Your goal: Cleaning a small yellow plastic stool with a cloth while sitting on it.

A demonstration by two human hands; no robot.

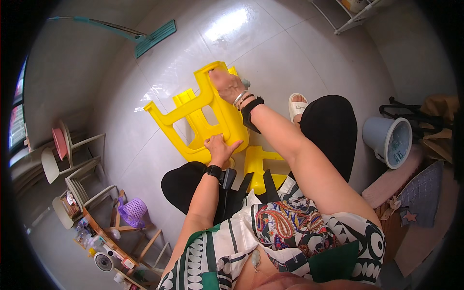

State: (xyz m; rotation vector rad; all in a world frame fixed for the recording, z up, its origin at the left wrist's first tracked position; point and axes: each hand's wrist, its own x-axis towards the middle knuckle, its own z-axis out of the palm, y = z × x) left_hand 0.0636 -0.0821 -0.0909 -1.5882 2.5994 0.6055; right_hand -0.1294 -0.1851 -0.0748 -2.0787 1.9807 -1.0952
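Note:
A yellow plastic stool (227, 121) lies tipped over in front of me, with its legs pointing to the far left. My left hand (221, 149) grips its near side, fingers over the edge and thumb stuck out to the right. At the far leg, my right hand (226, 84) is closed and pressed against the plastic, its fingers blurred. A small grey-green bit (246, 83) shows beside the right wrist; whether the hand holds it is unclear. Between my legs, partly covered by my clothes, is a second yellow stool (261, 166).
A teal flat mop (155, 38) lies at the far left. Chairs (79, 140), a purple basket (133, 211) and a cluttered wooden shelf (108, 241) line the left side. On the right stands a grey-blue bucket (388, 140) near cushions (394, 181). A white rack (355, 18) is at the far right.

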